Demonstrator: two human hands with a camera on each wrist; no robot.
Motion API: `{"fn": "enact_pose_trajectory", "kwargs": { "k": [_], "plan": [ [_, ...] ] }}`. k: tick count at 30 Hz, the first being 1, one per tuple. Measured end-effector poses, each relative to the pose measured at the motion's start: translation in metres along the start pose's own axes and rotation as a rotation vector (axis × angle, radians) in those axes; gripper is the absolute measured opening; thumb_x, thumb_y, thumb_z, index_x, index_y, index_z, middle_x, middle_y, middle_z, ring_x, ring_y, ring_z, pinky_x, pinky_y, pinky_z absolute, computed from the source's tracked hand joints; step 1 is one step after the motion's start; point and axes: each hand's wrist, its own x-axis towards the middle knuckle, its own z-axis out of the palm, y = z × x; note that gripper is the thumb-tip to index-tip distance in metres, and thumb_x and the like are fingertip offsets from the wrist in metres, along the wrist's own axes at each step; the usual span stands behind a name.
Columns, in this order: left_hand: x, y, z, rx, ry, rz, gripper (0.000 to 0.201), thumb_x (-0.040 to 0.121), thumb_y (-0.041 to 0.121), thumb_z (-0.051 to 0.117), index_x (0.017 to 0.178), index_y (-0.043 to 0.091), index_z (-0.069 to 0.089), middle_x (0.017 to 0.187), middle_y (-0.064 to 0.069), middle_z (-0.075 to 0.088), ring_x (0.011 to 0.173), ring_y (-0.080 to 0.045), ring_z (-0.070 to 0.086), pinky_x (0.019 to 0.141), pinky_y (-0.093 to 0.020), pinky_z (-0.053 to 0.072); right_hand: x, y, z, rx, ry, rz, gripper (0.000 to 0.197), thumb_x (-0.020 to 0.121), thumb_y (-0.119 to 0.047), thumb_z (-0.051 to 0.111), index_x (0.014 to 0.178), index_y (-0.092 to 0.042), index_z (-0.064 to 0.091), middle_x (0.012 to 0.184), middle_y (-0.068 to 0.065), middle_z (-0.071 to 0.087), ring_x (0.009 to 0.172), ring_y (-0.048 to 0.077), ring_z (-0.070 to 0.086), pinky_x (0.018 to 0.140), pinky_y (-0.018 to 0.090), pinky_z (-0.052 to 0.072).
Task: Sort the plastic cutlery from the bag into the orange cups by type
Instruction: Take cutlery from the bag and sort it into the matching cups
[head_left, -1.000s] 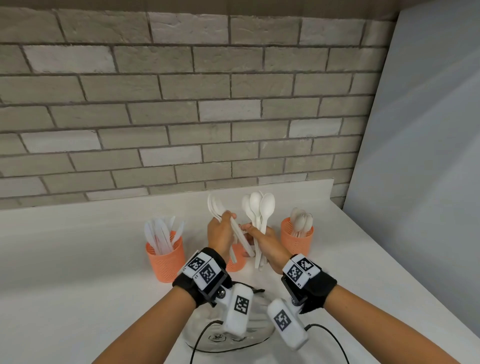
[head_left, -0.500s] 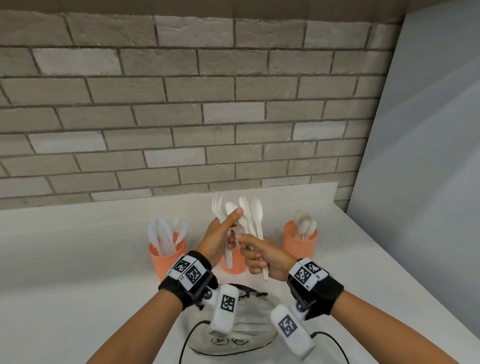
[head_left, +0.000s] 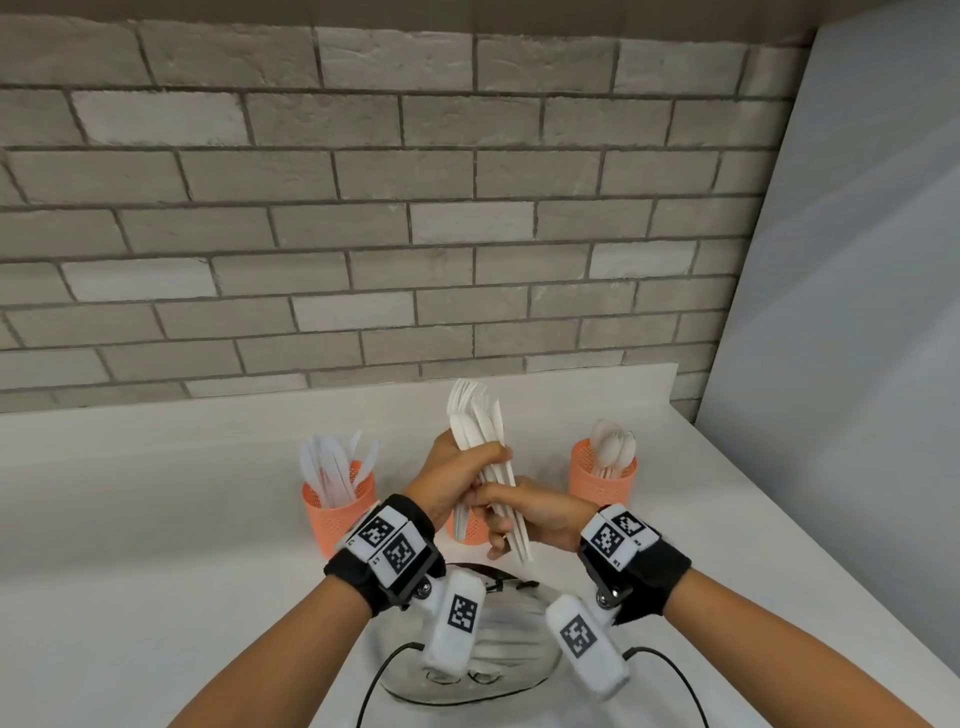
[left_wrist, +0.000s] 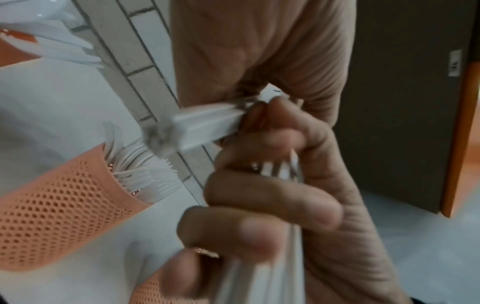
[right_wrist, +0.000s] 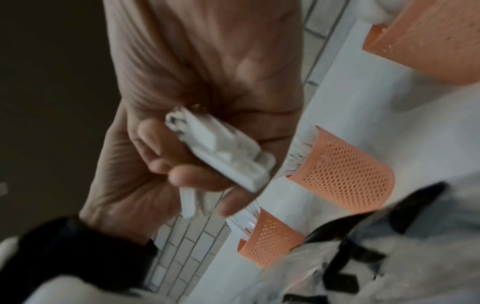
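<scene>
Looks like a staged test corner rather than a home kitchen: white counter (head_left: 156, 519), grey brick wall (head_left: 363, 208) (thin facing, maybe), plain grey panel (head_left: 857, 312) alongside.

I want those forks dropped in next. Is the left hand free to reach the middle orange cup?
Probably yes. The left hand grips the cutlery bundle right above the middle orange cup, but the right hand also holds the handles and partly covers the cup.
</scene>
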Motion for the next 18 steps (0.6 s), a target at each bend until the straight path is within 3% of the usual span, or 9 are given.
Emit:
{"fn": "enact_pose_trajectory", "kwargs": {
  "k": [2,4,6,8,10,13,16,18],
  "plan": [
    [0.006,-0.002,0.002,0.066,0.129,0.029,0.016,0.078,0.002,0.063,0.093,0.003,0.058,0.086,-0.02,0.06,0.084,-0.03,0.061,0.078,-0.039,0.052,0.0,0.001,0.001,-0.123,0.159,-0.074,0.009,0.088,-0.012,0.056,0.08,-0.012,0.057,0.055,0.001,0.055,0.053,0.011,0.055,0.061,0.021,0.053],
    [0.013,-0.007,0.002,0.099,0.263,0.038,0.015,0.076,0.002,0.064,0.088,0.007,0.056,0.085,-0.018,0.062,0.08,-0.03,0.063,0.073,-0.04,0.053,0.004,0.004,0.003,-0.248,0.31,-0.148,0.014,0.084,-0.001,0.056,0.087,-0.015,0.052,0.068,0.004,0.057,0.059,0.012,0.056,0.061,0.022,0.051],
    [0.019,-0.014,0.003,0.087,0.346,0.034,0.019,0.075,0.005,0.067,0.087,0.012,0.056,0.086,-0.015,0.064,0.079,-0.028,0.064,0.068,-0.036,0.054,0.007,0.007,0.006,-0.328,0.432,-0.173,0.02,0.084,-0.003,0.054,0.095,-0.018,0.048,0.078,0.003,0.057,0.065,0.015,0.057,0.065,0.029,0.053],
    [0.021,-0.015,0.006,0.075,0.354,0.042,0.031,0.073,0.012,0.073,0.099,0.009,0.057,0.092,-0.013,0.066,0.086,-0.028,0.066,0.076,-0.038,0.056,0.008,0.008,0.01,-0.359,0.469,-0.201,0.019,0.089,-0.011,0.049,0.107,-0.014,0.046,0.086,0.003,0.057,0.069,0.017,0.057,0.06,0.031,0.053],
    [0.018,-0.012,0.008,0.082,0.287,0.072,0.043,0.071,0.024,0.077,0.102,0.004,0.055,0.089,-0.011,0.065,0.081,-0.023,0.066,0.069,-0.034,0.055,0.008,0.008,0.01,-0.327,0.488,-0.227,0.016,0.093,-0.013,0.042,0.108,-0.012,0.046,0.08,-0.001,0.054,0.061,0.01,0.052,0.044,0.019,0.043],
    [0.01,-0.002,0.007,0.049,0.179,0.107,0.03,0.081,0.039,0.068,0.079,0.012,0.053,0.067,-0.005,0.052,0.053,-0.015,0.048,0.048,-0.022,0.04,0.008,0.006,0.003,-0.072,0.506,-0.183,0.014,0.092,-0.01,0.037,0.089,-0.016,0.049,0.057,-0.003,0.037,0.039,0.005,0.03,0.034,0.017,0.024],
    [0.009,0.001,0.0,-0.007,0.284,-0.006,0.035,0.087,0.05,0.054,0.082,0.016,0.055,0.074,-0.004,0.052,0.05,-0.014,0.042,0.051,-0.025,0.038,0.009,0.006,-0.008,0.243,0.422,-0.123,0.016,0.092,-0.014,0.033,0.086,-0.015,0.048,0.046,-0.006,0.031,0.032,0.005,0.022,0.033,0.014,0.019],
    [0.008,-0.002,-0.004,-0.023,0.334,-0.018,0.032,0.088,0.043,0.056,0.085,0.011,0.057,0.075,-0.004,0.053,0.05,-0.013,0.042,0.048,-0.022,0.038,0.008,0.006,-0.011,0.317,0.384,-0.115,0.02,0.096,-0.025,0.033,0.088,-0.015,0.049,0.042,-0.007,0.033,0.03,0.004,0.022,0.032,0.014,0.019]
  ]
}}
